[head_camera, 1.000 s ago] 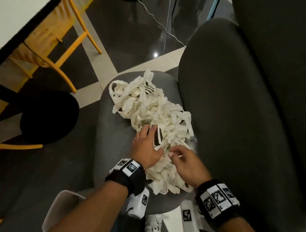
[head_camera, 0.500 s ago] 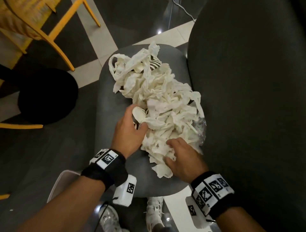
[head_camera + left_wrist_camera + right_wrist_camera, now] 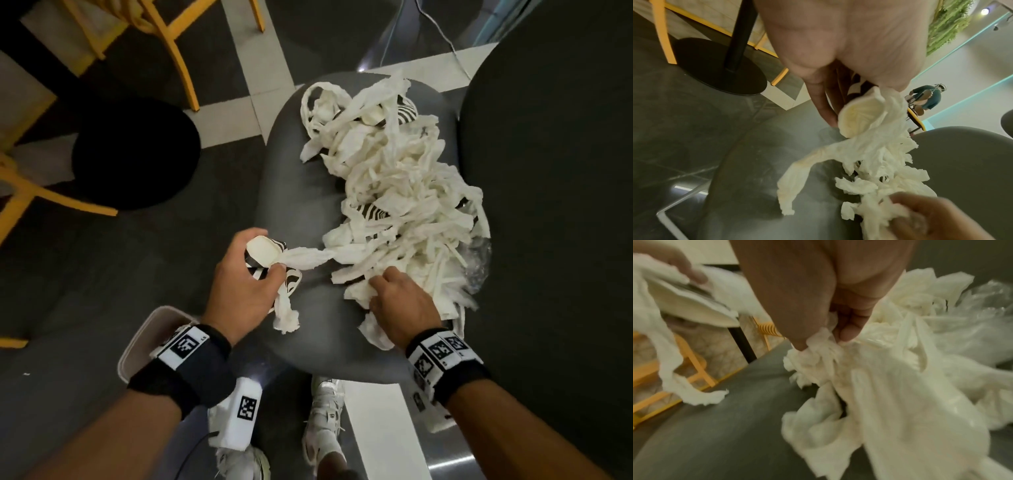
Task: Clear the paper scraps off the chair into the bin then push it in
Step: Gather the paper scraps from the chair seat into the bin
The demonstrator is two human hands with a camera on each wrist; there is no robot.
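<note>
A heap of white paper scraps (image 3: 397,178) lies on the grey chair seat (image 3: 301,192), with striped black-and-white bits among them. My left hand (image 3: 253,270) grips a clump of scraps (image 3: 861,120) at the seat's left side, and a twisted strip trails from it back to the heap. My right hand (image 3: 387,291) pinches scraps (image 3: 818,344) at the near edge of the heap. A white bin (image 3: 147,339) stands on the floor at the seat's near-left corner, partly behind my left wrist.
The chair's dark backrest (image 3: 548,205) rises on the right. A black round table base (image 3: 137,154) and yellow chair legs (image 3: 178,51) stand to the left on the dark tiled floor. Clear plastic film (image 3: 479,260) lies at the heap's right edge. My white shoes (image 3: 325,421) are below the seat.
My left hand has closed on a clump and drawn it left, off the heap toward the seat's edge. My right hand has stayed at the heap's near edge, gathering scraps.
</note>
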